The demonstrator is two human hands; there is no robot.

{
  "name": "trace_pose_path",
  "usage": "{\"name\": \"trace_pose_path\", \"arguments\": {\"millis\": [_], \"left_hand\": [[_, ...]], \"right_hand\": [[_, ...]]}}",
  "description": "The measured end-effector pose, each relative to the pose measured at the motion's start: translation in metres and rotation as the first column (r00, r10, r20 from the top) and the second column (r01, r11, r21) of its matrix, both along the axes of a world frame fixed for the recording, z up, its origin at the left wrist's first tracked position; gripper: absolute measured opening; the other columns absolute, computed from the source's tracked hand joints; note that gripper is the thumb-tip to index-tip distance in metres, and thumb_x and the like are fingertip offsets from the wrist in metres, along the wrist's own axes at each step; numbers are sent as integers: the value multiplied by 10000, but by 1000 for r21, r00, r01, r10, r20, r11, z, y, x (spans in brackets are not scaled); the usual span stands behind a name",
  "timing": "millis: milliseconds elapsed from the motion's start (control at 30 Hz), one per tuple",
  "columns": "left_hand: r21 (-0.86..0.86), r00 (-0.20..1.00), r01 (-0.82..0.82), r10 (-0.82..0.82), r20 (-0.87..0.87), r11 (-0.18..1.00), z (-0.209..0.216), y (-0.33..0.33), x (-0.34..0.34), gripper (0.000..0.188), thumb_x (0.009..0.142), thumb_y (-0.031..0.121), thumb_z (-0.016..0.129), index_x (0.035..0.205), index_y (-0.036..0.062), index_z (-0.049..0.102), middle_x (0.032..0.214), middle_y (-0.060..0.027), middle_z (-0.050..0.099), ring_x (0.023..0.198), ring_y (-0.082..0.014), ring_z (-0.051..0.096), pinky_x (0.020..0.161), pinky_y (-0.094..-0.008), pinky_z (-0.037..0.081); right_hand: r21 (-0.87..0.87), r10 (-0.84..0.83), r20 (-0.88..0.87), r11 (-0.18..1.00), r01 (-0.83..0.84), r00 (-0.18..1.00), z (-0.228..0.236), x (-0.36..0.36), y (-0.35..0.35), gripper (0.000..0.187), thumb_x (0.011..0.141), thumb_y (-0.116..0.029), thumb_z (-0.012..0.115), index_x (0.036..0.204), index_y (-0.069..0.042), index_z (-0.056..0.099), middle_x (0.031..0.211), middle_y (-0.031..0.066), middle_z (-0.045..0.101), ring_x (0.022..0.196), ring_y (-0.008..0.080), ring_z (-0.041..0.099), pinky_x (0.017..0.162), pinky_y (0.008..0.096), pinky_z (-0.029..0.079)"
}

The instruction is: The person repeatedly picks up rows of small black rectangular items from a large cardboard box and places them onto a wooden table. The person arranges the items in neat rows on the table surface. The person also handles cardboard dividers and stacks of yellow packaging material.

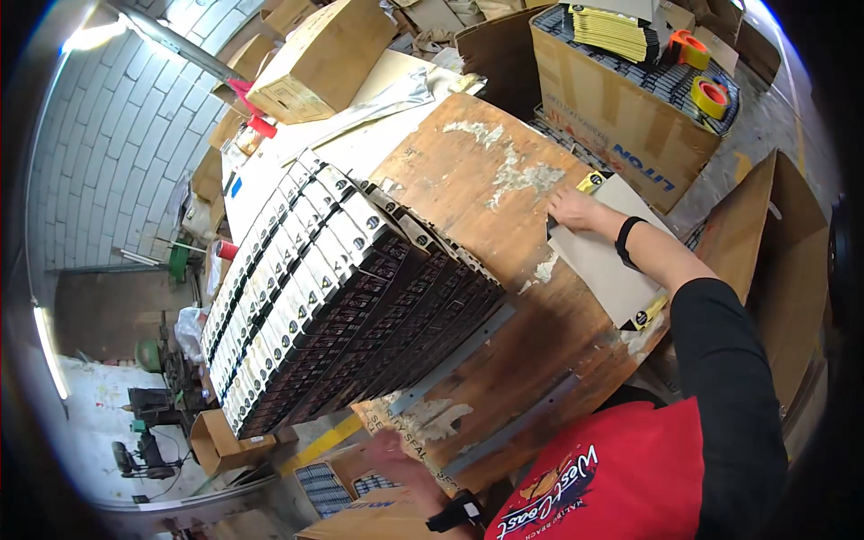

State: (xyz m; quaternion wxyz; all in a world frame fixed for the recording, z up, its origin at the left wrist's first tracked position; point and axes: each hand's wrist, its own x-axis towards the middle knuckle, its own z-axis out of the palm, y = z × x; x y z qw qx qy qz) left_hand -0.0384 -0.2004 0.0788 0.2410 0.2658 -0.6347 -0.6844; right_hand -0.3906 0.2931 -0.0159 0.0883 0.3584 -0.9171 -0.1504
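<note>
A flat grey cardboard piece with yellow and black printed ends lies on the worn wooden table at the right. My right hand is closed over its far left edge, fingers curled at a small dark part there. A black band circles that wrist. Low in the view, my left hand hangs just off the table's near edge, above an opened carton of dark packs. It is smeared by motion, so its fingers do not show clearly. A tall block of stacked black-and-white boxes stands on the table's left part.
A large brown carton at the far right carries a pile of yellow-edged card pieces and rolls of tape. An open carton stands beside my right arm. Another closed carton sits at the table's far end.
</note>
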Motion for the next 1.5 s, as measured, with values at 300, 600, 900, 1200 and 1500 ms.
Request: {"name": "trace_pose_path", "arguments": {"millis": [300, 600, 900, 1200, 1500], "left_hand": [[377, 624, 589, -699, 349, 715, -10, 174, -63, 402, 916, 287, 459, 1200, 2, 459, 1088, -128, 588, 998, -232, 579, 840, -347, 468], [539, 21, 836, -988, 150, 99, -36, 332, -89, 412, 859, 252, 492, 1183, 2, 436, 1046, -123, 585, 916, -240, 589, 772, -359, 473], [529, -170, 849, -954, 247, -15, -56, 369, -77, 280, 816, 184, 509, 1029, 3, 514, 923, -109, 590, 834, -222, 583, 696, -350, 460], [507, 228, 739, -873, 431, 444, -160, 93, -94, 166, 772, 116, 527, 876, 4, 593, 800, -95, 594, 752, -203, 577, 619, -342, 448], [-562, 575, 803, -9, 818, 201, -80, 67, -27, 302, 656, -25, 620, 942, -30, 520, 1031, -259, 517, 979, -420, 528, 823, -460, 456]], "right_hand": [[-507, -124, 25, 853, 120, 992, 132, 13, 12, 116, 694, -195, 607, 737, -87, 614, 723, 95, 602, 749, 280, 586, 646, 391, 477], [-431, -594, -38, 735, 523, 803, 60, 77, -112, 142, 726, -201, 563, 688, -79, 626, 718, 73, 591, 616, 241, 553, 462, 378, 431], [-298, -815, 202, 477, 827, 543, 37, 126, -55, 208, 761, -201, 549, 853, -48, 654, 890, 101, 613, 722, 295, 595, 519, 457, 500], [-560, -456, 535, 438, 703, 711, -28, 148, -90, 205, 822, -176, 478, 816, -63, 649, 723, 137, 626, 664, 261, 603, 521, 428, 485], [226, -360, 553, 933, 280, 751, 13, 240, -148, 328, 777, -234, 542, 1063, -91, 617, 1131, 151, 525, 1012, 318, 529, 782, 452, 454]]}}
